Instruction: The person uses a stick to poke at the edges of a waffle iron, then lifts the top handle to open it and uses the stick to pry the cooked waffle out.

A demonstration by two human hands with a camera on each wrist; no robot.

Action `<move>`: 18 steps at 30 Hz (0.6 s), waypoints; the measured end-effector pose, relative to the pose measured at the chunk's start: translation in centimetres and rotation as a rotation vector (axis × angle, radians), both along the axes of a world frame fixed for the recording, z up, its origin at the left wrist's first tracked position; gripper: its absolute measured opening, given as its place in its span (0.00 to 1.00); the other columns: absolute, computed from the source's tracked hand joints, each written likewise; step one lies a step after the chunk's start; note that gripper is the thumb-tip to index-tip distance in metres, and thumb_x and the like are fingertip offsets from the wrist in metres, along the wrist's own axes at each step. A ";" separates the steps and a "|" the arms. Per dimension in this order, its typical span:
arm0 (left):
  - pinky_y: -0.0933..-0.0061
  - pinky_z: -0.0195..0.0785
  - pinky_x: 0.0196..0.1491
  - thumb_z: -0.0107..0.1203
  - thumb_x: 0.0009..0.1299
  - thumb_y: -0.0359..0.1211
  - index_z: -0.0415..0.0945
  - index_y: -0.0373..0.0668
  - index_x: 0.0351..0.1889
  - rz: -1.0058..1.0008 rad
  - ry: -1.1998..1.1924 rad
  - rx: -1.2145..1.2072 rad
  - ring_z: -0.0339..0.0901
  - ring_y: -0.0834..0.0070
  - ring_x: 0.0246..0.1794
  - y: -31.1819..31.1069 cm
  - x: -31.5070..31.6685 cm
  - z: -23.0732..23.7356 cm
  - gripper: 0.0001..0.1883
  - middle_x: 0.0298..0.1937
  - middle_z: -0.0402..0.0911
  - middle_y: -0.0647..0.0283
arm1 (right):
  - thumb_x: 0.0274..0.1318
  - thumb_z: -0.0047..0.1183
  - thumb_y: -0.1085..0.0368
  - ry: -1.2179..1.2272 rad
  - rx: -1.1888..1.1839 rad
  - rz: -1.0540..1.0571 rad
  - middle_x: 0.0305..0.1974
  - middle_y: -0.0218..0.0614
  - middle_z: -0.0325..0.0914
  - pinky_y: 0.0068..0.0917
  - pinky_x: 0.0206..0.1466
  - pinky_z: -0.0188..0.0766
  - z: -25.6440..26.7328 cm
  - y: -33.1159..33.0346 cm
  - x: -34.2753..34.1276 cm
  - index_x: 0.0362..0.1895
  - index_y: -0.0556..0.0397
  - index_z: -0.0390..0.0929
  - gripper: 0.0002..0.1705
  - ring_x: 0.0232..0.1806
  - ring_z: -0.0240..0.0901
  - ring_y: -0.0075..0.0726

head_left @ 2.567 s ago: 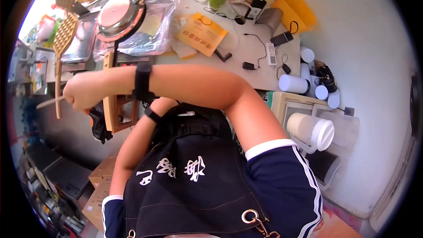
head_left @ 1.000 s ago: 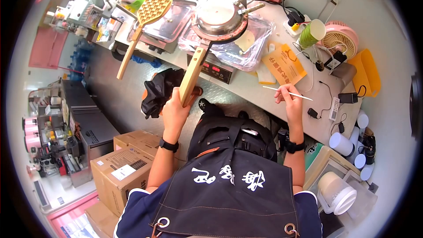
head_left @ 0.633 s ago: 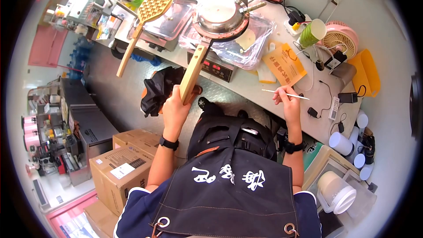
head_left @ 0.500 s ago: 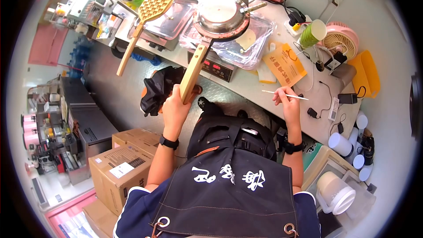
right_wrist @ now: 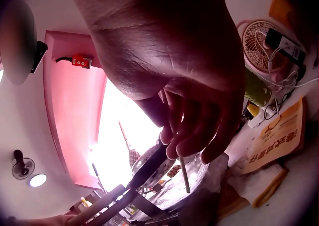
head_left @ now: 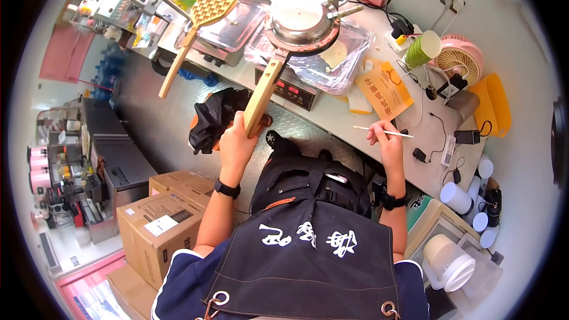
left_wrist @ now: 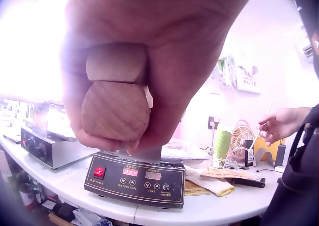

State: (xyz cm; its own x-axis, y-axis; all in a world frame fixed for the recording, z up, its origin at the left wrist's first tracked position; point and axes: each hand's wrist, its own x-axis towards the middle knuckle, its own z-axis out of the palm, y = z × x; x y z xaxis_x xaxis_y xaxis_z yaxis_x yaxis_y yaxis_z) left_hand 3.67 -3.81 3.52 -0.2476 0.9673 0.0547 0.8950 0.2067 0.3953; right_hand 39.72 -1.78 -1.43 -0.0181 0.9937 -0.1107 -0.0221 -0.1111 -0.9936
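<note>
My left hand (head_left: 236,147) grips the wooden handles (head_left: 264,95) of a bubble waffle iron. In the left wrist view the two handle ends (left_wrist: 115,111) lie one against the other inside the fist. The iron's round metal pan (head_left: 299,21) is closed over a heater at the counter's edge; the waffle inside is hidden. Over the counter's front edge on the right, my right hand (head_left: 389,145) pinches a thin pale stick (head_left: 363,128) between thumb and fingers. The right wrist view shows its end (right_wrist: 185,178) sticking out below the fingertips.
A second waffle pan (head_left: 213,6) stands open on the left, its handle over the edge. A lit control panel (left_wrist: 134,178) sits below the iron. An orange paper bag (head_left: 384,92), green cups (head_left: 424,47), a pink fan (head_left: 459,53) and cables lie right. Cardboard boxes (head_left: 166,219) stand left.
The right hand, earlier stretched across to the far left with the stick, is back on the right side. The view has turned leftward. Both hands have stayed nearly still over the last second.
</note>
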 end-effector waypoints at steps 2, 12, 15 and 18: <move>0.50 0.72 0.34 0.63 0.53 0.29 0.69 0.46 0.50 0.002 0.000 -0.001 0.80 0.42 0.35 0.0 0.0 0.0 0.25 0.29 0.81 0.43 | 0.71 0.48 0.65 -0.005 0.000 0.004 0.27 0.30 0.77 0.17 0.32 0.67 0.0 0.0 0.0 0.35 0.57 0.77 0.11 0.26 0.70 0.19; 0.59 0.74 0.39 0.64 0.50 0.28 0.72 0.44 0.47 0.010 -0.204 -0.125 0.83 0.50 0.36 0.6 -0.6 1.9 0.24 0.32 0.81 0.47 | 0.71 0.48 0.65 -0.025 -0.005 0.020 0.27 0.30 0.77 0.17 0.33 0.67 0.3 -0.4 -0.2 0.35 0.57 0.76 0.11 0.27 0.69 0.19; 0.66 0.73 0.42 0.63 0.50 0.26 0.73 0.41 0.49 -0.081 -0.471 -0.170 0.81 0.67 0.37 1.1 -2.3 2.5 0.25 0.36 0.81 0.56 | 0.71 0.49 0.65 -0.037 -0.013 0.026 0.27 0.30 0.77 0.17 0.33 0.66 0.3 -0.4 -0.3 0.35 0.57 0.76 0.11 0.27 0.69 0.19; 0.74 0.73 0.43 0.64 0.50 0.24 0.72 0.37 0.54 -0.154 -0.728 -0.267 0.75 0.79 0.39 2.2 -4.8 1.9 0.29 0.41 0.79 0.65 | 0.70 0.50 0.65 -0.027 0.005 0.015 0.26 0.28 0.76 0.17 0.31 0.65 0.5 -0.4 -0.6 0.34 0.58 0.77 0.11 0.26 0.68 0.18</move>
